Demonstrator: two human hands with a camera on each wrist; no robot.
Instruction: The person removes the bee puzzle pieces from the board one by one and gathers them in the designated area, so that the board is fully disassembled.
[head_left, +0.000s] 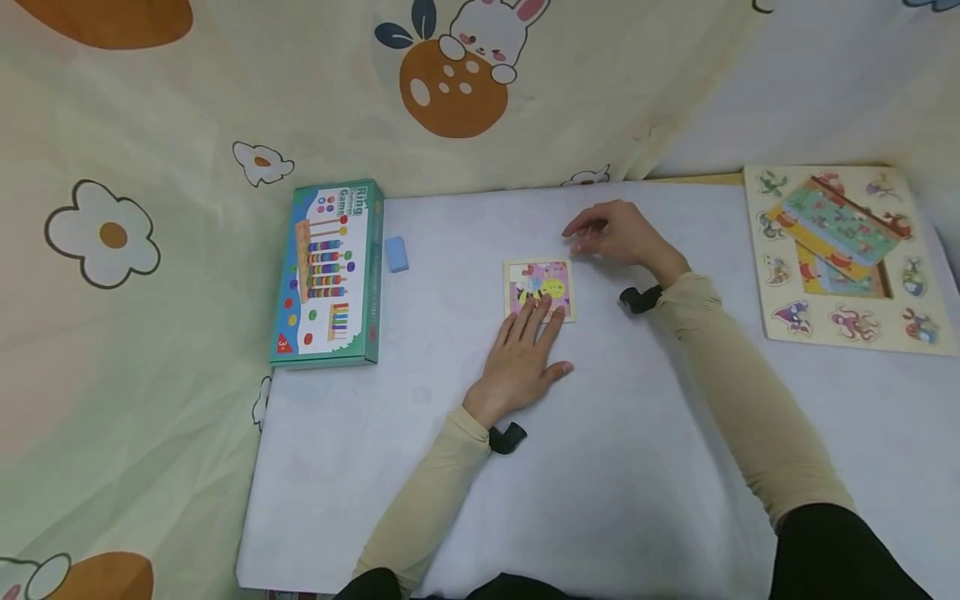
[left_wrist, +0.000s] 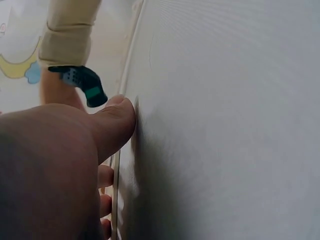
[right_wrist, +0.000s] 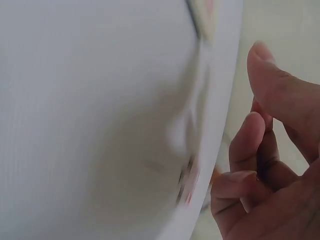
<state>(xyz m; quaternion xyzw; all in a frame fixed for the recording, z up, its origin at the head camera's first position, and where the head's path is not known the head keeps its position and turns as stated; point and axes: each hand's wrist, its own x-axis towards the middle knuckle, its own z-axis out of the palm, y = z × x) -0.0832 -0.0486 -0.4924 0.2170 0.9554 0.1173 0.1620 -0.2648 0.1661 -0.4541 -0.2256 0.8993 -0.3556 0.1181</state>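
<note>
A person's hands stand apart over a white table (head_left: 637,467), the left hand (head_left: 519,371) laid flat with straight fingers across the lower edge of a tile (head_left: 553,287), the right hand (head_left: 618,235) loosely bent just beyond the tile's upper right corner. The tile, pale-rimmed and bright with pink and yellow, lies on the table, its lower part hidden by the left fingertips.

To the left of the tile, near it, lies a blue block (head_left: 397,254); farther left, a green-edged box (head_left: 330,275) shows rows of coloured beads. Its title runs sideways; "Game" can be read, the rest hardly, and the small print along the side not at all. Well to the tile's right, a board (head_left: 887,329) with animal figures is partly covered by two overlapping panels (head_left: 847,229). Behind the tile hangs a printed cloth (head_left: 315,92), its rabbit cut off at the top edge.

The right wrist view alone shows the thumb parted from the curled fingers; a pale corner at its top edge and a pink-and-dark patch below are too blurred to identify. The left wrist view catches the left thumb from close by, the other fingers mostly hidden, and a green mark on the black band (left_wrist: 90,87) at the right wrist.
</note>
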